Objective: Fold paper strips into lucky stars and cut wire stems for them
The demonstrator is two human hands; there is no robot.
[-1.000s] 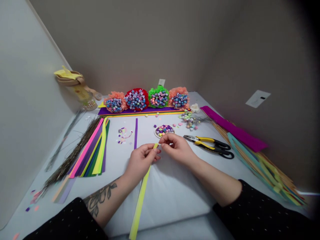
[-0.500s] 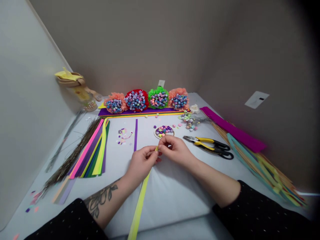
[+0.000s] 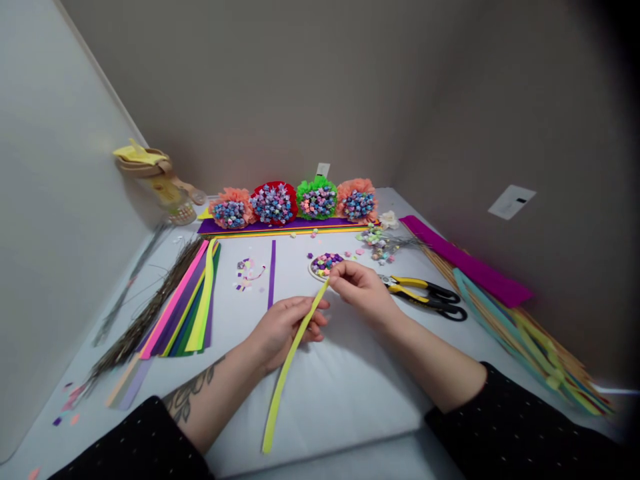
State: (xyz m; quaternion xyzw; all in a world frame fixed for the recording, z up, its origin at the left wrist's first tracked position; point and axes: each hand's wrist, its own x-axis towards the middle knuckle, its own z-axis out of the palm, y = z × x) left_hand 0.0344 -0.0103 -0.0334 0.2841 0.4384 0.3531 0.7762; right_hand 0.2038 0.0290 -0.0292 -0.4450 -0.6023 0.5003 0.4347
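Note:
A long yellow-green paper strip (image 3: 285, 377) runs from near the table's front edge up to my hands. My right hand (image 3: 361, 290) pinches the strip's far end just in front of a small round dish of paper stars (image 3: 326, 262). My left hand (image 3: 285, 328) lies under the strip a little lower, fingers loosely curled round it. Both forearms rest over the white table (image 3: 350, 393).
A fan of coloured paper strips (image 3: 187, 303) and dry stems (image 3: 145, 313) lie at the left. Several paper-star bouquets (image 3: 295, 200) line the back wall. Yellow-handled pliers and scissors (image 3: 425, 293) sit to the right, beside more strips and sticks (image 3: 520, 327). A purple strip (image 3: 271, 272) lies ahead.
My right hand has pulled the strip's end up and away towards the dish, drawing the strip through my left hand. The strip's near end has slid up from the table edge.

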